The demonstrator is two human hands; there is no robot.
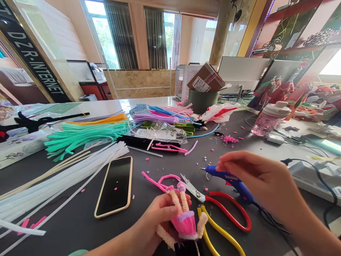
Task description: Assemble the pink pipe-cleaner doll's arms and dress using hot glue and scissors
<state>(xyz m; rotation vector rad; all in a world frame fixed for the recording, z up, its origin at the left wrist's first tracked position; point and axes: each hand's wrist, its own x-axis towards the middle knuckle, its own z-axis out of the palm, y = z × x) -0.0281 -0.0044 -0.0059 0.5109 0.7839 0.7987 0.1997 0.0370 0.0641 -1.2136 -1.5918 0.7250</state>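
Note:
A pipe-cleaner doll in a pink skirt with lilac trim is gripped in my left hand. It is held upside down, its beige legs and pink-and-lilac feet pointing up. My right hand is raised at the right with thumb and fingers pressed together; whatever is between them, if anything, is hidden. Below and behind it lies a blue glue gun, tip to the left. Red-handled scissors lie beside the doll, with yellow-handled pliers below them. A pink pipe cleaner lies just past the doll's feet.
At the left are a phone, white pipe cleaners and a turquoise bundle. Further back lie purple pipe cleaners and clear packaging. A pink bottle and power strip stand right. Pink scraps are scattered about.

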